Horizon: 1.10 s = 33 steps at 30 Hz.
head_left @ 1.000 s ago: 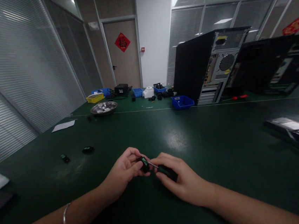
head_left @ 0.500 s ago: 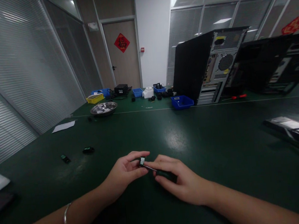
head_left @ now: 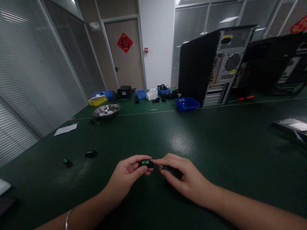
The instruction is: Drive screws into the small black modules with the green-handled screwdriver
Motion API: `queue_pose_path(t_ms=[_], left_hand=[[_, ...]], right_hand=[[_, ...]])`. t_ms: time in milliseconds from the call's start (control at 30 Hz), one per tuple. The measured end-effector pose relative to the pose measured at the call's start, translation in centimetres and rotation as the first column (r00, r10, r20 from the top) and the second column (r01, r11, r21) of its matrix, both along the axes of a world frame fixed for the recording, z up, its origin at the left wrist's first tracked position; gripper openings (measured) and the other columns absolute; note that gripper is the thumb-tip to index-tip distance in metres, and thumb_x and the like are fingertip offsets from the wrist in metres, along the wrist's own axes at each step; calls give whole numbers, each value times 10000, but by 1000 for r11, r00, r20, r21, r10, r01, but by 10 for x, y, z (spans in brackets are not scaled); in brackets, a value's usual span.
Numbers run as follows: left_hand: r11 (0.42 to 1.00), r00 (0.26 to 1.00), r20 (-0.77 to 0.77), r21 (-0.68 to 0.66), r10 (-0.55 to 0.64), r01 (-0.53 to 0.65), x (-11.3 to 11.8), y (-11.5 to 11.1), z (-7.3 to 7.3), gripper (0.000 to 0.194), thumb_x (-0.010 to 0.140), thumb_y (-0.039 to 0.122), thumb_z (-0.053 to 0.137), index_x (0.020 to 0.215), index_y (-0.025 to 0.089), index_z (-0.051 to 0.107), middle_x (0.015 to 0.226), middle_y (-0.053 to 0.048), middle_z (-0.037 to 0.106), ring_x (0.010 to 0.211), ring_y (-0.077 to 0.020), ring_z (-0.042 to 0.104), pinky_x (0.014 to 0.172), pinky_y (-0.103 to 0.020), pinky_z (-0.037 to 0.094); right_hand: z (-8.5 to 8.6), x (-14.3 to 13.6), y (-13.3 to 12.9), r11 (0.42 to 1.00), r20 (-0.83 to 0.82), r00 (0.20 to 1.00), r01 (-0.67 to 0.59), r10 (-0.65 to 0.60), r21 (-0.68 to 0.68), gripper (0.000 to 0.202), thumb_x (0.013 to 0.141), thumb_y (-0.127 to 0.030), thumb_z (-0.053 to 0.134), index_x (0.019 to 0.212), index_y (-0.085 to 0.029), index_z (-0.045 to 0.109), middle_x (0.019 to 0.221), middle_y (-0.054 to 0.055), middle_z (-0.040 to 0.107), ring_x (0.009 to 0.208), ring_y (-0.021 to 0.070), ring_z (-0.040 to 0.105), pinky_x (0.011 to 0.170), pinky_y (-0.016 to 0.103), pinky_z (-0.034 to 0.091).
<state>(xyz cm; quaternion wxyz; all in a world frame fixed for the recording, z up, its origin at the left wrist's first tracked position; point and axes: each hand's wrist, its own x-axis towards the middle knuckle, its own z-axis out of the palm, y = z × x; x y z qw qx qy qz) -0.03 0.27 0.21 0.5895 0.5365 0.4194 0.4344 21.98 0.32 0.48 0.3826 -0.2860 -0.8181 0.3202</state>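
My left hand [head_left: 126, 175] is closed on a small black electronic part [head_left: 147, 163] with pale green markings on its upper face. Thumb and fingers pinch it level above the table. My right hand [head_left: 189, 176] is wrapped round a screwdriver [head_left: 173, 171] with a dark handle and a thin metal shaft. Its forefinger reaches along to the right end of the part, and the shaft points at that same end. Whether the tip touches the part is too small to tell. Two similar dark pieces lie to the left, one flat [head_left: 67, 162] and one bulkier [head_left: 91, 153].
A metal bowl [head_left: 106, 110], a paper sheet [head_left: 65, 129], a yellow tray [head_left: 97, 101] and a blue bin [head_left: 187, 104] stand on the green table [head_left: 133, 135]. Computer cases [head_left: 214, 69] fill the back right. A flat panel [head_left: 304, 129] lies at right.
The black part has been turned in my left hand, so its green-marked face now shows lengthwise. My right hand and the screwdriver have shifted slightly right.
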Motion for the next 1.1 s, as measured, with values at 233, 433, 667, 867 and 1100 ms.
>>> queue_pose_path(t_ms=[233, 433, 667, 867, 1100], left_hand=[[1000, 1000, -17, 12, 16, -16, 0, 0, -3, 311, 761, 254, 779, 1047, 140, 735, 990, -111, 756, 892, -248, 704, 867, -404, 543], [999, 999, -44, 49, 27, -24, 0, 0, -2, 274, 711, 209, 803, 975, 147, 763, 969, -81, 734, 888, -229, 691, 842, -356, 547], [998, 997, -64, 57, 32, -28, 0, -1, -3, 222, 739, 185, 787, 960, 173, 774, 934, -56, 740, 865, -213, 697, 837, -333, 547], [999, 998, -38, 7, 49, -49, 3, -2, -1, 270, 711, 230, 808, 964, 146, 762, 904, -83, 772, 828, -240, 714, 832, -385, 560], [998, 998, -9, -28, 58, -59, 6, -2, 1, 294, 702, 252, 816, 966, 136, 758, 904, -92, 773, 807, -230, 707, 820, -379, 552]], right_hand=[[1, 0, 0, 1000, 5, 1000, 2, -2, 17, 407, 922, -79, 551, 1279, -248, 647, 997, 69, 687, 881, 189, 660, 776, 325, 538], [1, -1, 0, 1000, 24, 1000, -7, 7, 30, 420, 907, -63, 551, 1267, -250, 661, 985, 66, 690, 875, 185, 662, 766, 316, 536], [0, -1, -1, 999, 31, 999, -17, 16, 39, 422, 907, -67, 553, 1266, -262, 660, 993, 59, 695, 879, 183, 662, 776, 314, 537], [0, -2, -1, 999, 4, 1000, -18, 18, 46, 419, 910, -62, 548, 1267, -255, 653, 974, 58, 687, 867, 182, 660, 759, 311, 537], [-1, -2, 0, 999, -20, 1000, -17, 18, 38, 420, 900, -38, 553, 1252, -240, 661, 977, 60, 686, 884, 179, 661, 780, 310, 534]])
